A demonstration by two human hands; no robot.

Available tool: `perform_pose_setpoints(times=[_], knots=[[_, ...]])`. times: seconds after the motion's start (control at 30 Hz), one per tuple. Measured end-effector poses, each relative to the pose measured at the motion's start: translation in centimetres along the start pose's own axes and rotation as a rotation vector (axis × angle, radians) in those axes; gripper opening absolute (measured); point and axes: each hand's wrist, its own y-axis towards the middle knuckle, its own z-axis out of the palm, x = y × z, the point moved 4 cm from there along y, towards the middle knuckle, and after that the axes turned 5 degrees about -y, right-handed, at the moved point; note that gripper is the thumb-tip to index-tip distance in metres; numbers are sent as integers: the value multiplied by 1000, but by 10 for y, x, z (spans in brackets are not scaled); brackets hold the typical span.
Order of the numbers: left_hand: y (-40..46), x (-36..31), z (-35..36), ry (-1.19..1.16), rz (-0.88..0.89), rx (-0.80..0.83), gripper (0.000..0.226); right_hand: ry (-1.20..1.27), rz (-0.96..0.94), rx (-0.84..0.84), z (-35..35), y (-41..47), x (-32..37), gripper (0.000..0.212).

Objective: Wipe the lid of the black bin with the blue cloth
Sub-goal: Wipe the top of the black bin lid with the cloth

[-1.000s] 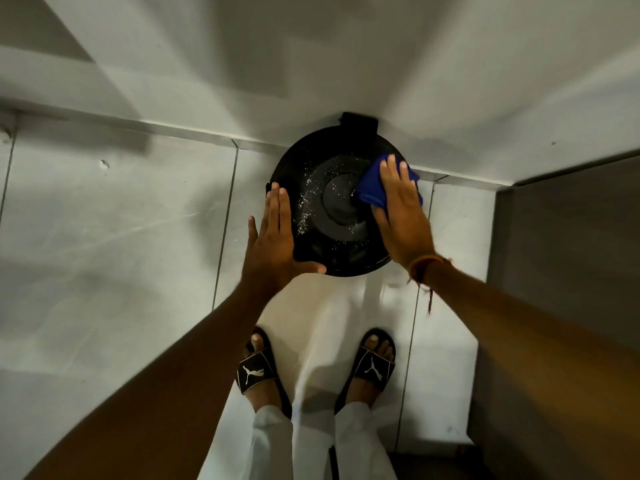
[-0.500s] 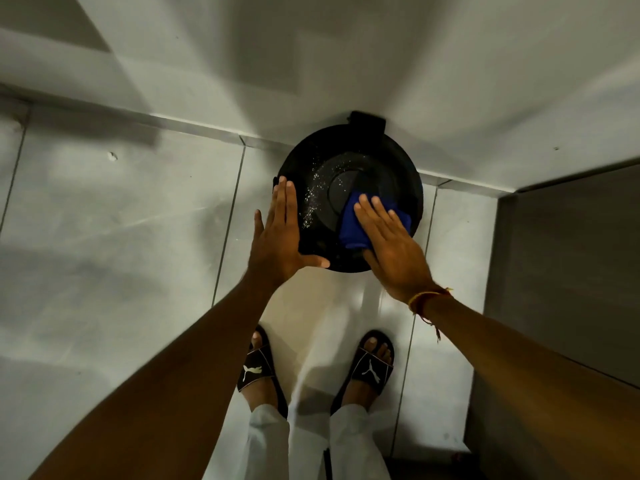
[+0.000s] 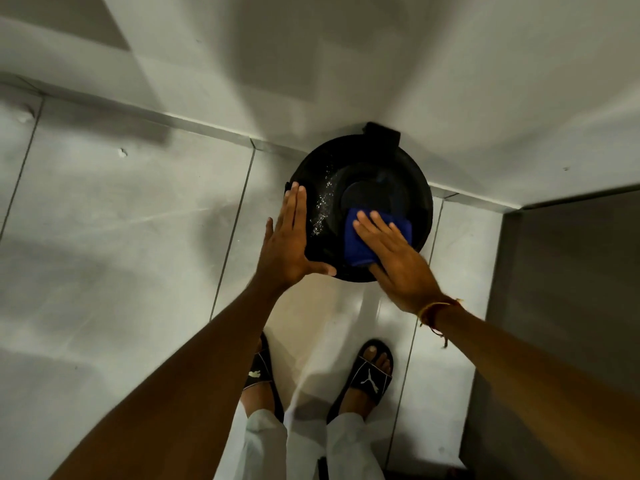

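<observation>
A round black bin stands against the wall, seen from above; its lid point(image 3: 374, 174) has a raised centre disc and white specks on its left part. The blue cloth point(image 3: 360, 244) lies on the near part of the lid. My right hand point(image 3: 394, 258) presses flat on the cloth, fingers spread and pointing up-left. My left hand point(image 3: 287, 247) rests flat against the bin's left rim, fingers straight, thumb along the near edge; it holds nothing.
The bin sits on pale floor tiles point(image 3: 121, 237) at the foot of a white wall point(image 3: 346, 64). A dark panel point(image 3: 571, 289) rises on the right. My feet in black slides point(image 3: 370, 375) stand just below the bin.
My right hand has slid the cloth from the lid's right side down and left to its near part. My left hand has stayed on the left rim.
</observation>
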Motion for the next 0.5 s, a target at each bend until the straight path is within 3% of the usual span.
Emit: perform_pose_setpoints(times=[0.17, 0.3, 0.5], knots=[[1, 0, 0, 8, -25, -6, 161, 198, 429, -160, -14, 86, 8, 66], [3, 1, 1, 18, -38, -9, 161, -110, 126, -6, -2, 117, 23, 72], [2, 3, 2, 5, -11, -30, 161, -307, -217, 120, 12, 35, 5, 67]])
